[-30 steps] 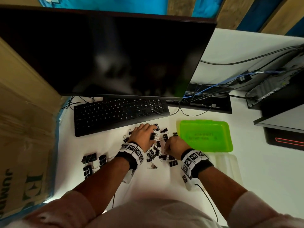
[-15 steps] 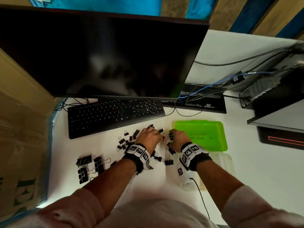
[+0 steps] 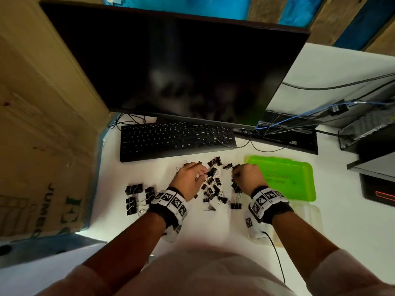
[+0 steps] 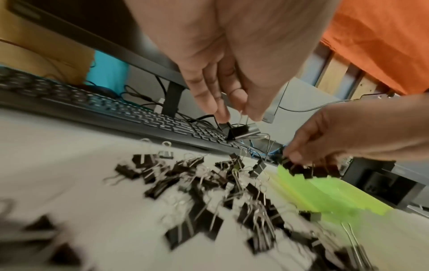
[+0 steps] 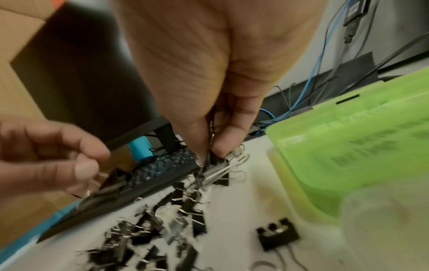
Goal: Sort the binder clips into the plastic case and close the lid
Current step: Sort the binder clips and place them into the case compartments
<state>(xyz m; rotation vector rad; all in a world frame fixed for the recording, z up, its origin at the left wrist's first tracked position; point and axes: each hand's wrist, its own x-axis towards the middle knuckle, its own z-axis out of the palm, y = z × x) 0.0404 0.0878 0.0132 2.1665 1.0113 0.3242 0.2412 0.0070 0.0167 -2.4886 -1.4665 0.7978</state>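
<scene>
Black binder clips [image 3: 211, 186] lie scattered on the counter [image 3: 213, 223] between both hands. The left hand [image 3: 189, 178] pinches one clip by its wire; the right hand [image 3: 249, 178] holds several, with the green plastic case [image 3: 284, 178] just beside it. Tangled wires could drag extra clips, which may fall.

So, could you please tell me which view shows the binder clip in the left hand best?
The left wrist view: the binder clip hangs sharp by its wire handle from the left hand. The head view shows it tiny, and the right wrist view shows it blurred.
</scene>
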